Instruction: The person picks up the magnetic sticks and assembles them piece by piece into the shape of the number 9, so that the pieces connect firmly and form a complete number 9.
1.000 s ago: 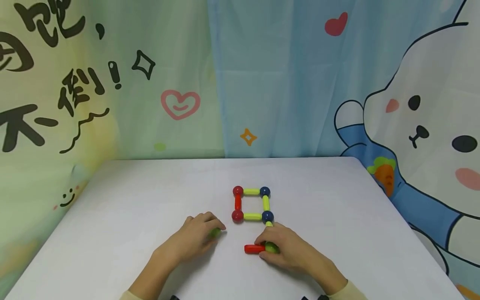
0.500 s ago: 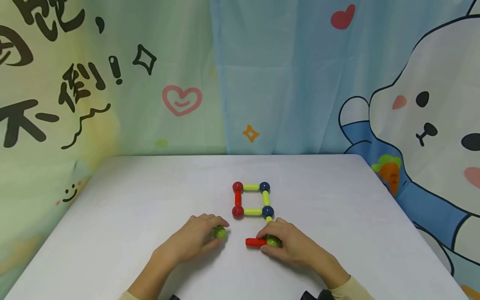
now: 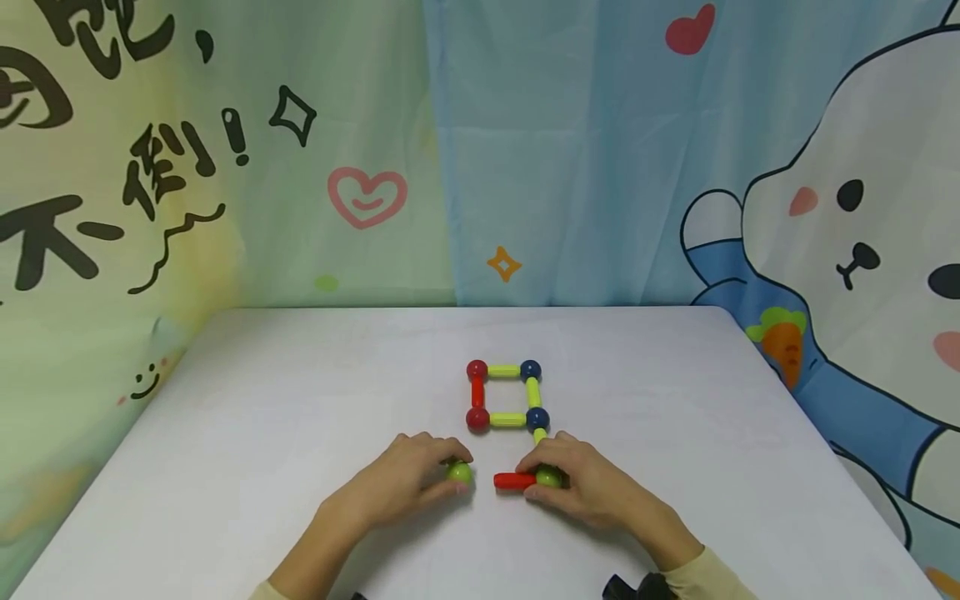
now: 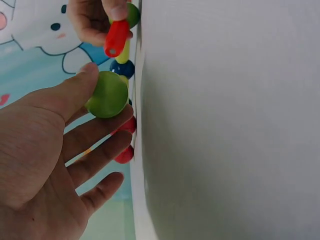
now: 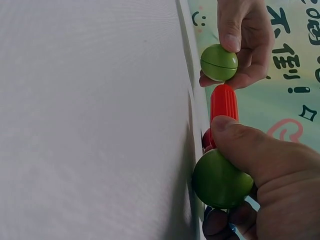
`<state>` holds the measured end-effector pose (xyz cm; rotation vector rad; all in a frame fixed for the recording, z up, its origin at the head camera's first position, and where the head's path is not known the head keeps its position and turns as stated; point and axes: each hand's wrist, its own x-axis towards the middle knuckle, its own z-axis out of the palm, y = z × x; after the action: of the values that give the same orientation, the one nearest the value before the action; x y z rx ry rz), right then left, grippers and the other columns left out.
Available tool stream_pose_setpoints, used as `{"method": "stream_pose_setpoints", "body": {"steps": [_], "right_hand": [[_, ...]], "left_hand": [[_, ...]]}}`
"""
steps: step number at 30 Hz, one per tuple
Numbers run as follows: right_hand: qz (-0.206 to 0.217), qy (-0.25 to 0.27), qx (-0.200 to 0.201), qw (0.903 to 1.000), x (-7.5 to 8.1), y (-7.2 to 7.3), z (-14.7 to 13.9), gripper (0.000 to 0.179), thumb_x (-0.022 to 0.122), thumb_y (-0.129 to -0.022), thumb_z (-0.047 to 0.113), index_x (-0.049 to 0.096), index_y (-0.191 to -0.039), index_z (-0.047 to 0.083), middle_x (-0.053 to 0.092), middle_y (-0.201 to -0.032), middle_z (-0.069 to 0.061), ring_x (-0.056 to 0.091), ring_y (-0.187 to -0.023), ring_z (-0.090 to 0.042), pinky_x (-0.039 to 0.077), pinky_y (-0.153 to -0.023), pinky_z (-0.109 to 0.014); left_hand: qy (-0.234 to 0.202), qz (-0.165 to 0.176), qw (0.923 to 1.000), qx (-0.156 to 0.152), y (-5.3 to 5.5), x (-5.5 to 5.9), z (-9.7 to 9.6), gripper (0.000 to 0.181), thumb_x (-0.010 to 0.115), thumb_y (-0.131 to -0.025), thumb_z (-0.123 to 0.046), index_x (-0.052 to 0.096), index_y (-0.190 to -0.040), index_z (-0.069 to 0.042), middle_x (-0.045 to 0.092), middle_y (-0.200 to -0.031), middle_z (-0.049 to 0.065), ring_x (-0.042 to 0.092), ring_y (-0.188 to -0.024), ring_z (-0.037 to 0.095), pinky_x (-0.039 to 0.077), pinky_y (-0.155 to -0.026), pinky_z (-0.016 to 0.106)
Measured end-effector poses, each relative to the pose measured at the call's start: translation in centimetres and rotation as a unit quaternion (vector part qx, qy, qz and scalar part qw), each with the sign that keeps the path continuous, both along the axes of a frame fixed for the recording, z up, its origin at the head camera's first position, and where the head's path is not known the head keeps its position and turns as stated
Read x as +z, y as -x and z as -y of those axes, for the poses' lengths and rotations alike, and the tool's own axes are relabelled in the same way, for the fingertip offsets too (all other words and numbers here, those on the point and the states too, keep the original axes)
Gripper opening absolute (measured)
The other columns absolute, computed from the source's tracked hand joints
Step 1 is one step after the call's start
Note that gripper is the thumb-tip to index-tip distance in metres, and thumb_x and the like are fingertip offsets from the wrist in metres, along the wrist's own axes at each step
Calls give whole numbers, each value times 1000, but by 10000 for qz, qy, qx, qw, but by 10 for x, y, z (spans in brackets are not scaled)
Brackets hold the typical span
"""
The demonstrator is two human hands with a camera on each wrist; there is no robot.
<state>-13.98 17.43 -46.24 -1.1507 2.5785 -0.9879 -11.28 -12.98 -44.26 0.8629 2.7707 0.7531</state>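
My left hand pinches a green ball between thumb and fingers, just left of the red rod's free end. My right hand grips a second green ball together with the red rod, which points left from that ball. A yellow-green rod runs from behind the right fingers to the near blue ball. That ball is one corner of a square frame of rods and balls. In the right wrist view, the thumb lies along the ridged red rod, close to the left hand's ball.
Beyond the hands the square has two red balls on its left, one of them the near red ball, joined by a red rod. All lies on a white table with a printed curtain behind it.
My left hand has moved right with its green ball, closing on the red rod's end. My right hand still holds its ball and red rod, nearly in place. The camera view has shifted slightly.
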Motion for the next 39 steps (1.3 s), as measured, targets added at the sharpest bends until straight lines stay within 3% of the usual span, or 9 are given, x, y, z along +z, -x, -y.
{"method": "stream_pose_setpoints", "body": {"steps": [10,15,22,39], "right_hand": [[38,115,-68,9999,0,-2,-3,22,77,-93,28,71,-114,30,68,-105,21,53,-95,-5,46,-80,-25],[46,152,-116,9998,-1,-3,-4,21,77,-93,29,71,-113,29,67,-105,20,54,-95,-5,47,-81,-25],[88,189,-207,9996,-2,-3,-3,19,77,-94,31,71,-112,28,67,-104,18,54,-95,-5,48,-82,-26],[130,118,-177,9997,-3,-1,2,18,76,-94,33,72,-111,28,70,-106,17,51,-92,-7,44,-78,-25]], "left_hand": [[246,49,9996,-159,1,3,-12,29,73,-96,-38,70,-121,-26,70,-107,-17,61,-102,9,47,-96,45],[377,-25,9991,-216,0,5,-19,27,75,-94,-37,71,-119,-27,71,-108,-16,60,-101,8,47,-92,40],[474,-189,9984,-246,3,0,-28,29,74,-95,-39,70,-120,-27,71,-108,-17,61,-101,8,48,-91,38],[385,47,9992,-54,0,-3,-31,30,76,-93,-35,70,-121,-26,70,-108,-13,60,-98,8,52,-93,38]]}}
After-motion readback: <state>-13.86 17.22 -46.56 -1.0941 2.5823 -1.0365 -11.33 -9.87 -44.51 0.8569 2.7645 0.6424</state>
